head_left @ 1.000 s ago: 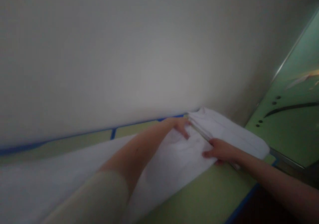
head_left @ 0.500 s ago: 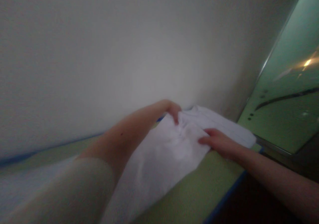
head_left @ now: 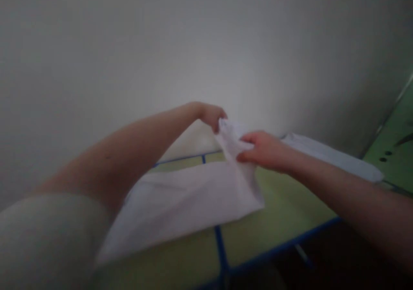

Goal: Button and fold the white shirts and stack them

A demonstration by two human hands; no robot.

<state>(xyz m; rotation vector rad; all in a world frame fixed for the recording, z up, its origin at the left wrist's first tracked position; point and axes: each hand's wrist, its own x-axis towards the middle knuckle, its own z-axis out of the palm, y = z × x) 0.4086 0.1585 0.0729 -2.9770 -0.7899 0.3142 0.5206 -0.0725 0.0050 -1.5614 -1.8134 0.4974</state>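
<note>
A white cloth (head_left: pixel 193 195) lies across a greenish-yellow surface with blue edging (head_left: pixel 287 199). Its right end is lifted and bunched toward my hands. My left hand (head_left: pixel 213 116) is closed on the raised edge of the cloth, close to the wall. Just to its right, my right hand (head_left: pixel 263 150) pinches the lifted part between thumb and fingers. A second white piece, flat and long like a folded cloth (head_left: pixel 335 157), rests farther right on the surface, partly behind my right forearm.
A plain grey-white wall (head_left: pixel 161 44) rises behind the surface. At the far right stands a green glass panel (head_left: pixel 393 131) with dark round marks. Below the front blue edge it is dark. The picture is dim and blurred.
The cloth's end has been lifted and drawn left, away from the folded white piece. Both hands have risen with it, and the view has turned to the right less, showing more surface.
</note>
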